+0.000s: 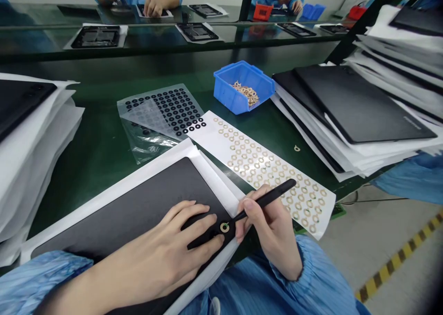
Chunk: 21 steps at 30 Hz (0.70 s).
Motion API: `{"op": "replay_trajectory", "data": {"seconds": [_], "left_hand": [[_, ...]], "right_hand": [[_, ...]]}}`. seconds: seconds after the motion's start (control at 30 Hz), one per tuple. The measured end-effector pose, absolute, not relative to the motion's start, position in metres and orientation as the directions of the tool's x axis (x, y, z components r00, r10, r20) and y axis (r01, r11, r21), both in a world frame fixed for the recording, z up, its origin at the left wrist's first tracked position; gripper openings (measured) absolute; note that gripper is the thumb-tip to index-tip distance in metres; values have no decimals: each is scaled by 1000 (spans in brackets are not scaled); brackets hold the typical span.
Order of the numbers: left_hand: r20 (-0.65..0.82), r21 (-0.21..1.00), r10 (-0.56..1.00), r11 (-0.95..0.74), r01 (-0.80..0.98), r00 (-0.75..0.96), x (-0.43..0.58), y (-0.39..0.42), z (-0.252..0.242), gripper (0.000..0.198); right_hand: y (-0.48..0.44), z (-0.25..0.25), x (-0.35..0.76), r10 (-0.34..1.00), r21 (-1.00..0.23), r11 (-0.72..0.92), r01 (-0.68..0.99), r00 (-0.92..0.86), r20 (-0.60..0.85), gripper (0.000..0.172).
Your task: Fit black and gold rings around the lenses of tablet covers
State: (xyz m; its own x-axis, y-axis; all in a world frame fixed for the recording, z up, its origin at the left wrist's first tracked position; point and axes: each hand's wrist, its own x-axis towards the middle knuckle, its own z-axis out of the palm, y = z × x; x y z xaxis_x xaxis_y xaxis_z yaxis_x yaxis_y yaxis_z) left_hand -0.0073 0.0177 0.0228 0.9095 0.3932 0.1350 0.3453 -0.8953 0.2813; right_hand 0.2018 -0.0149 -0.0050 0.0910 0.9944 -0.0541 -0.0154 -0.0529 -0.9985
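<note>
A black tablet back cover (pixel 152 199) lies on white paper sheets in front of me. Spread flat over its right end, my left hand (pixel 173 245) presses down with the fingers apart. A small tan ring (pixel 224 227) with a green mark sits near its fingertips, by the cover's corner. Pinched like a pen in my right hand (pixel 266 227) is a slim black pointed tool (pixel 273 196); I cannot tell whether it is tweezers or a spudger. Its tip is at the ring's edge. Beyond that hand lies a white sheet (pixel 214 126) with rows of tan rings.
A clear sheet of black rings (pixel 173 105) lies behind the cover. A blue bin (pixel 226 95) holds loose tan rings; one loose ring (pixel 296 148) lies nearby. Stacked covers and paper rise at left (pixel 34 167) and right (pixel 360 107). Across a shelf, co-workers' hands (pixel 154 5) handle parts.
</note>
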Motion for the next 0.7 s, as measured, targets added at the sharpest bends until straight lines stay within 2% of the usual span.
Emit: {"op": "replay_trajectory", "data": {"seconds": [0.27,0.53,0.7], "left_hand": [[151,252,374,-909,331,915,-6,20,25,33],[184,170,348,-932,319,919,-5,19,26,34],[164,219,420,-898,382,893,0,18,26,36]], "right_hand": [[-15,-5,201,997,-1000,-30,-3,66,-31,20],[-18,-5,200,981,-981,180,77,62,185,9],[-22,-6,201,962,-962,252,108,79,261,8]]}}
